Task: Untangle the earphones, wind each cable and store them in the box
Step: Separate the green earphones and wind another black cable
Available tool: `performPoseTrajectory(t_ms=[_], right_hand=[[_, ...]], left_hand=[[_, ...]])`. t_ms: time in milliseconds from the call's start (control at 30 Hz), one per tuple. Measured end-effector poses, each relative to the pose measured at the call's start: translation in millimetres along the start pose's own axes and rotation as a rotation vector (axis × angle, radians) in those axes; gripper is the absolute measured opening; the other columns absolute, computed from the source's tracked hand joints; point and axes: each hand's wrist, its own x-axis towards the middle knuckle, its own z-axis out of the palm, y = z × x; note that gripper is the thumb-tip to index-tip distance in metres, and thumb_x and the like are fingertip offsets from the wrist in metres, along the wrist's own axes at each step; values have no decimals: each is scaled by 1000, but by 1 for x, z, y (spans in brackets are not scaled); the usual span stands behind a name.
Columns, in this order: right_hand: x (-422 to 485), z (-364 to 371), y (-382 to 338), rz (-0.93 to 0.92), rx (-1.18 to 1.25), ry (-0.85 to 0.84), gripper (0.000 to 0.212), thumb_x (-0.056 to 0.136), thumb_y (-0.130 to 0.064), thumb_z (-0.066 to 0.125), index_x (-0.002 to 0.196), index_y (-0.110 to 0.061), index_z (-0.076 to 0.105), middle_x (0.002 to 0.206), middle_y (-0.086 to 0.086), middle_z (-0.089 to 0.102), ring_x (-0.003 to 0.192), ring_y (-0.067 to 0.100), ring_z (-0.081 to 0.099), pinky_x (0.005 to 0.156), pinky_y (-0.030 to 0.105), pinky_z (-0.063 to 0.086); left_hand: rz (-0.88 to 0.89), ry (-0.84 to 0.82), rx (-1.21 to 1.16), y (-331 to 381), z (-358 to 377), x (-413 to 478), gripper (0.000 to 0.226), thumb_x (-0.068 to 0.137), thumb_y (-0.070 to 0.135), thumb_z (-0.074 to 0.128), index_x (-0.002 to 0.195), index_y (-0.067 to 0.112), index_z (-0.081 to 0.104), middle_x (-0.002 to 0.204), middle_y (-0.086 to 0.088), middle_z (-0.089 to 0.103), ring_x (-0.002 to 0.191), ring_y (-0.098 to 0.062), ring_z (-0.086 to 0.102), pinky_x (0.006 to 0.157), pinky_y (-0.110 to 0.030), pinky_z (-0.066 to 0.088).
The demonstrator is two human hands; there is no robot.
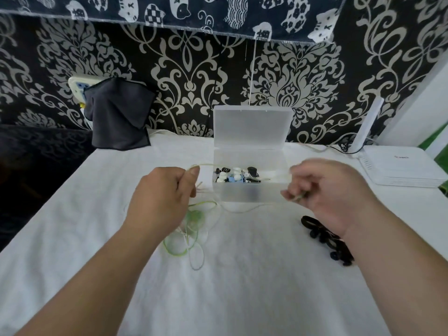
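A tangle of green and white earphone cables (pixel 191 229) lies on the white cloth just below my left hand. My left hand (pixel 164 192) pinches a green strand that runs up over its thumb. My right hand (pixel 322 190) is blurred and pinches a thin pale-green cable end near the box's right front corner. A translucent plastic box (pixel 249 192) stands open between the two hands, lid upright, with several small black, white and blue pieces inside. A wound black earphone bundle (pixel 324 238) lies partly under my right wrist.
A white router (pixel 402 168) with an upright antenna sits at the right. A dark cloth (pixel 118 115) hangs over a wall socket at the back left. The table's left edge drops off to a dark floor. Patterned wallpaper stands right behind the box.
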Motion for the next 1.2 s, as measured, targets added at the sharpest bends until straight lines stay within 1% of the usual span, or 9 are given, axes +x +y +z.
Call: performPoseTrajectory(t_ms=[100,167,300,467,567,700,1000,1067,1200], right_hand=[[-2,1,12,-16,-838,-10,6,74,-15,72,77,-10,73,79,13,68,76,26,64,70,28,44],[-7,9,16,-94,-944,-84,44,73,-12,70,116,-24,70,107,-5,69,100,7,63,76,19,46],[-21,29,10,-148,-439,-435,62,66,-18,66,128,-24,63,111,-1,72,110,7,65,99,28,48],[-24,40,14,-227,-659,-287,10,91,-30,70,89,-21,74,57,-6,64,58,8,63,69,29,50],[-21,39,12,-229,-271,-281,30,95,-20,62,67,-15,70,50,-8,52,53,10,48,72,28,53],[-15,29,-1,-236,270,-220,23,83,-24,58,70,-6,63,74,8,64,73,22,59,80,39,53],[-10,-1,-22,-160,612,-57,40,98,-23,42,59,-16,39,74,7,68,66,21,62,73,32,53],[-7,-3,-22,-137,399,33,42,91,-11,45,49,-15,39,66,10,67,61,23,59,69,34,53],[-5,-4,-8,-49,-814,89,12,74,-13,63,67,-6,70,81,18,73,73,27,64,74,42,52]], left_hand=[[176,16,-26,8,0,-5,52,99,47,44,61,17,61,53,7,52,60,-13,54,52,-18,34],[279,-13,15,13,5,-9,43,95,47,44,70,20,66,64,8,51,62,-12,52,56,-18,36],[368,-52,106,26,11,-16,16,93,22,59,103,28,70,83,12,48,67,-10,48,58,-24,36],[310,-133,40,32,12,-23,38,92,10,60,122,32,51,77,19,43,75,4,50,63,-12,37],[266,-186,21,28,9,-21,24,91,17,66,110,28,56,60,10,44,65,1,48,57,-14,36],[113,-261,66,13,6,-11,14,90,29,67,77,26,62,54,7,53,57,-5,51,53,-15,35],[-55,-240,185,-5,-1,-1,23,92,31,66,71,24,70,61,6,64,59,-10,58,57,-26,45],[-23,-143,122,-2,-3,-2,18,90,30,69,74,25,75,69,7,71,63,-11,63,63,-28,51],[-17,-19,-156,6,-7,-2,12,79,26,80,68,30,77,70,18,69,67,-1,62,58,-18,43]])
